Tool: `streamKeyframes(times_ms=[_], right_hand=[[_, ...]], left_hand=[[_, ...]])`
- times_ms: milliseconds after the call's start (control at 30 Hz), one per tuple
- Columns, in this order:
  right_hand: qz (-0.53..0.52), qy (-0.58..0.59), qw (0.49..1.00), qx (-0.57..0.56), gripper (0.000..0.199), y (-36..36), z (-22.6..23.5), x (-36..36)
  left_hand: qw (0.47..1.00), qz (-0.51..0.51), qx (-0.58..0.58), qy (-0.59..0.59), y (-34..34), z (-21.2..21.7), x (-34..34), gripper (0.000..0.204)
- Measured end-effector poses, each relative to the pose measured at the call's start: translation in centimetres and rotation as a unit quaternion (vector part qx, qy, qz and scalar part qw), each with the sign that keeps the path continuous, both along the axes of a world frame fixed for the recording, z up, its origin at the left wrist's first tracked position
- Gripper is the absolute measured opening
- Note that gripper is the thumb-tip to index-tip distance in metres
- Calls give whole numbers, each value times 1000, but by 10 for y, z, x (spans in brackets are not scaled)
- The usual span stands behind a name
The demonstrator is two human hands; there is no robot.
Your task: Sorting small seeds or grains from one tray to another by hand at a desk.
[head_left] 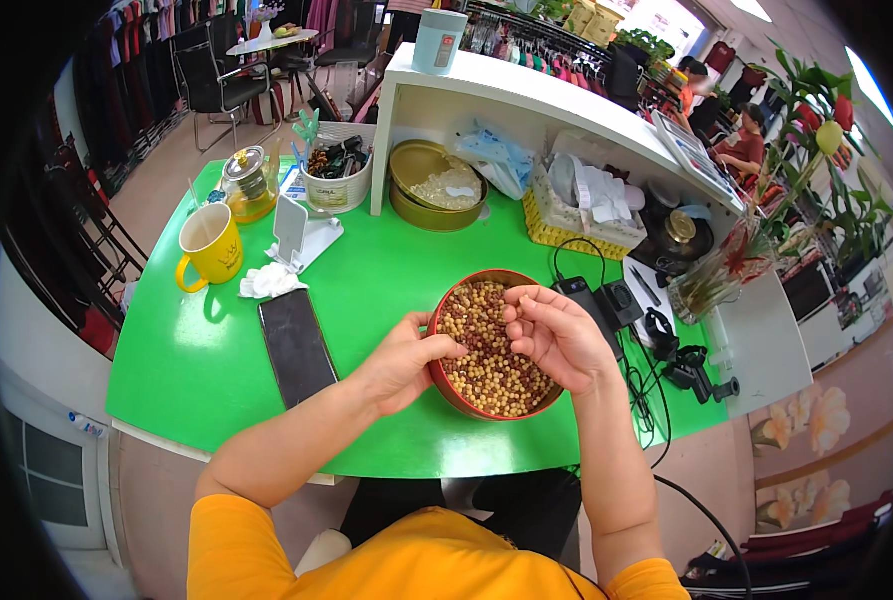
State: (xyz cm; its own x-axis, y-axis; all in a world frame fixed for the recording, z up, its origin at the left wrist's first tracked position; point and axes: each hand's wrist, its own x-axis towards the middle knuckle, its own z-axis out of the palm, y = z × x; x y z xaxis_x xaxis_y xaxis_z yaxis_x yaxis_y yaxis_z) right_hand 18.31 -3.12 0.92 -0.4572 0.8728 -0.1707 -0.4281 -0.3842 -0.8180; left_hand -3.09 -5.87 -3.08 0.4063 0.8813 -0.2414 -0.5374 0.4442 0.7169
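Observation:
A round red tin point(538, 407) full of small round beads point(491, 350), tan and dark reddish-brown, stands near the front of the green table. My left hand point(406, 365) grips the tin's left side, its thumb over the rim and the other fingers round the outside. Above the tin's right half is my right hand point(559, 338), thumb and index finger pinched together. Whatever lies in that pinch is too small to make out. Just left of my left forearm a dark phone point(296, 345) lies flat.
A yellow mug point(209, 248), a glass teapot point(250, 187) and a white phone stand point(304, 238) are at the left. Behind are a gold tin point(428, 212) and a yellow basket point(566, 230). Black cables and chargers point(606, 300) lie right of the red tin.

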Motion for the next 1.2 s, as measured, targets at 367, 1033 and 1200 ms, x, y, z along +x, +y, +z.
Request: streamKeyframes(times_ms=[367,1033,1200], right_hand=[[-51,-230,968,86,26,-7,19,1],[-235,-586,625,458,14,3,-14,16],[-141,-617,618,467,14,6,-17,-7]], left_hand=[[1000,6,6,-13,3,-3,-2,60],[996,80,10,23,16,-9,-13,57],[998,59,2,11,10,-11,-8,61]])
